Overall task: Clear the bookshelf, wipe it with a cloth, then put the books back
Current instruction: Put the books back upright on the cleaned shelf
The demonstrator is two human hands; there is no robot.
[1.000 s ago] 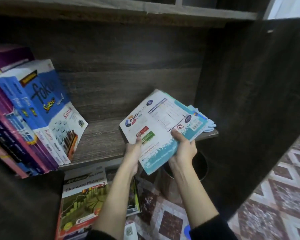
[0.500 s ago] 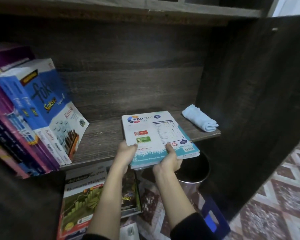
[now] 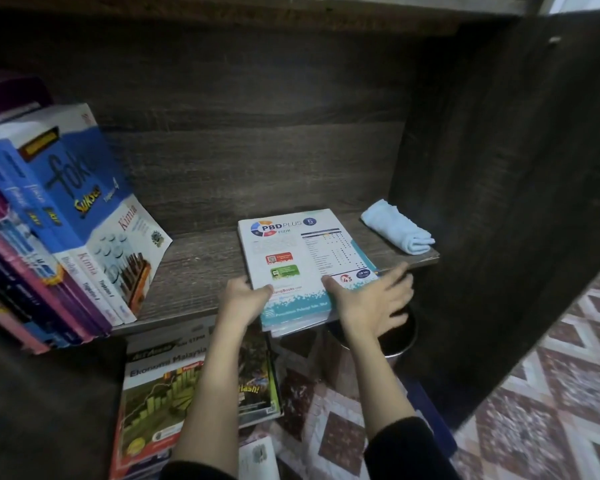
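Two hands at the workbook stack [image 3: 302,251]: left hand [image 3: 245,297] pinches its corner, right hand [image 3: 369,299] splayed, thumb on cover; we'd slide it fully onto the shelf [image 3: 194,268].

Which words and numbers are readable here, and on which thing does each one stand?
"PBD PLUS", "5", "FIZIK": white workbook.
"Sukses", "Kimia": leaning blue book.
"Ekonomi Malaysia": lower book, below the shelf.
Small print on all of them: too blurred to read.
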